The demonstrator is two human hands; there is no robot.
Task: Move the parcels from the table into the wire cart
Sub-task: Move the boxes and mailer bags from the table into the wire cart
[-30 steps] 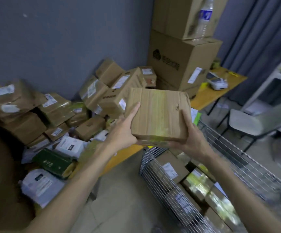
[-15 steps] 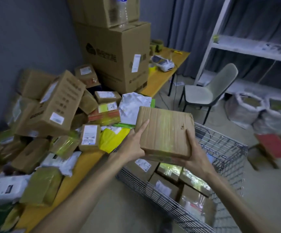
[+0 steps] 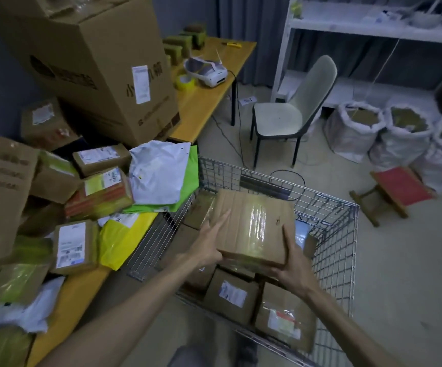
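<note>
Head view: a long yellow surface [image 3: 209, 109] runs along the wall with a big box [image 3: 95, 62] on it. A pile [image 3: 74, 245] of taped boxes and poly bags covers its near end. The cart [image 3: 331, 234] stands just beside the surface edge, with cartons [image 3: 231, 294] already packed on its floor.

The parcel [image 3: 254, 223] is a flat brown box with a glossy tape band across the top. It is held roughly level over the middle of the cart, above the cartons and clear of the wire. The left hand [image 3: 209, 245] takes the near-left corner, thumb laid on top, fingers hidden underneath. The right hand [image 3: 294, 263] takes the near-right corner, thumb up the side edge, fingers under. Each grip is clamped on the parcel; neither is spread free.

Handling, my read: stiff cardboard that keeps its shape, and probably light to moderate, since two corner holds carry it flat. The tape looks slick, so the bare cardboard edges are the better hold, with support from beneath. The contents are unknown, so lower it rather than drop it.

Compared with half a second ago, the parcel is lower and flatter and sits further in over the load. The view has dipped toward the cart, and the corner holds are unchanged.
</note>
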